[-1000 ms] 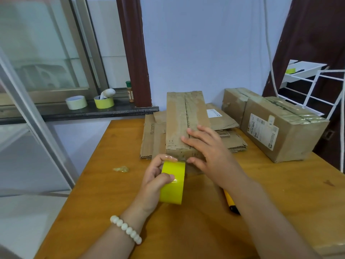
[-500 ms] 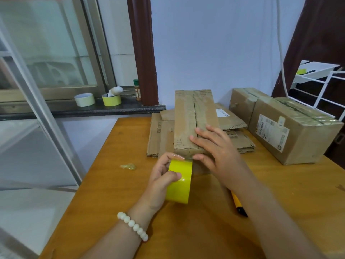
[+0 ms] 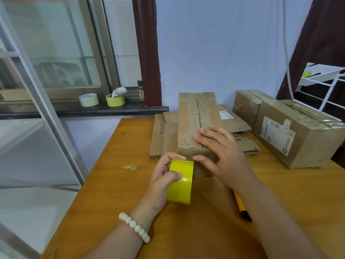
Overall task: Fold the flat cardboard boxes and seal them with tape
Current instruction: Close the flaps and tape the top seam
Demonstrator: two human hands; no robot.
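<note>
A pale blue wall (image 3: 224, 43) backs the orange wooden bench (image 3: 115, 184). Left, a metal-framed window (image 3: 56, 43) sits above a dark stone sill (image 3: 130, 109); right, a white wire rack (image 3: 321, 71) stands.

Seemingly a home room used as a packing corner: wooden table (image 3: 115, 184) under the grip of the left hand (image 3: 164, 176), sliding window (image 3: 65, 53) and sill (image 3: 119, 110) with spare tape rolls (image 3: 88, 99) beyond-left, sealed boxes (image 3: 298, 135) right.

Yellow tape roll (image 3: 180, 182), brown box (image 3: 194, 124)
</note>
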